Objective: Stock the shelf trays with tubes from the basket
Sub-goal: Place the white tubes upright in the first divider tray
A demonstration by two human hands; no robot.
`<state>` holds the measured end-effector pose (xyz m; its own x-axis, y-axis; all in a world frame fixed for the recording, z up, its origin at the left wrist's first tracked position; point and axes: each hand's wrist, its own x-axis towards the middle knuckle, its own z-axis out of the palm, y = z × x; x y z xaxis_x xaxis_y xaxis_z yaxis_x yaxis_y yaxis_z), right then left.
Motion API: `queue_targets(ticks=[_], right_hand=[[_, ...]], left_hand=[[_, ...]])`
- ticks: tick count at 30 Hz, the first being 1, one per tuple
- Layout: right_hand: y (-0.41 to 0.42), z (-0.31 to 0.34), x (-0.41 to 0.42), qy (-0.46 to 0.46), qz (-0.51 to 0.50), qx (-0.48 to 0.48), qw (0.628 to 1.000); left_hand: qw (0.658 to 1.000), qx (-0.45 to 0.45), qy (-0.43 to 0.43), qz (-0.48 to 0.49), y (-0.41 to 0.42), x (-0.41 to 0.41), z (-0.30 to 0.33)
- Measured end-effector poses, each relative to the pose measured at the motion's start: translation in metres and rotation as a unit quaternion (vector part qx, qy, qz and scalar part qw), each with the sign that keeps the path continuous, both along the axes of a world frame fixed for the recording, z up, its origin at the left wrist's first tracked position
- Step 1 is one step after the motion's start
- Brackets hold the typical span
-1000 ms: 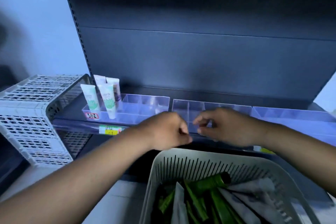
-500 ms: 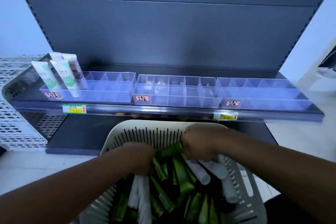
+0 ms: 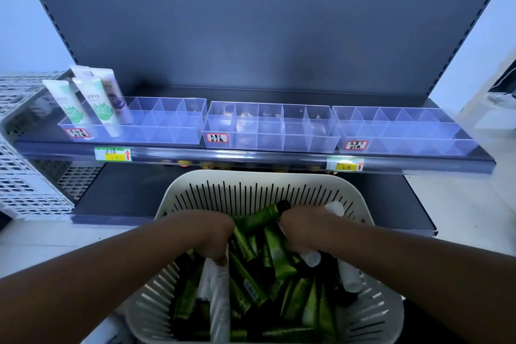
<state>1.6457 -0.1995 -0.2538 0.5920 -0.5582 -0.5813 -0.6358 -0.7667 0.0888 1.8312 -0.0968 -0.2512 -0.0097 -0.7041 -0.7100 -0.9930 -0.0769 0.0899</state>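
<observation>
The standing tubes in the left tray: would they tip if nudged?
Probably. The standing tubes are tall, narrow, already leaning back, and rest on small caps. The tray wall is low, so it likely steadies only their bases.

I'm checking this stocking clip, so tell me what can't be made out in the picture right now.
Head view only:
- Fingers of the left hand and right hand: curled under, buried among tubes in the basket.
- Writing on the tray label: too small.
- Basket's near rim: cut off by the bottom edge.

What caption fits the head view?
Both hands dig in the basket; right hand grips a green tube; middle tray holds no tubes.
</observation>
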Motion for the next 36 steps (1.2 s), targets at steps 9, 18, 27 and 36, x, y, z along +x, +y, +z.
queue_targets(ticks=[9, 18, 27, 36], right_hand=[[0.012, 0.009, 0.006, 0.012, -0.004, -0.022, 1.0], [0.019, 0.027, 0.006, -0.003, -0.044, 0.004, 0.999], [0.015, 0.082, 0.004, 0.08, -0.014, 0.046, 0.996], [0.012, 0.115, 0.005, -0.212, -0.139, 0.206, 0.945]], left_hand=[[0.996, -0.012, 0.084, 0.031, 0.019, 0.003, 0.057], [0.97, -0.06, 0.211, 0.109, 0.043, 0.023, 0.073], [0.983, -0.036, 0.166, 0.067, 0.054, 0.026, 0.095], [0.993, 0.007, 0.117, 0.011, 0.052, 0.021, 0.101]])
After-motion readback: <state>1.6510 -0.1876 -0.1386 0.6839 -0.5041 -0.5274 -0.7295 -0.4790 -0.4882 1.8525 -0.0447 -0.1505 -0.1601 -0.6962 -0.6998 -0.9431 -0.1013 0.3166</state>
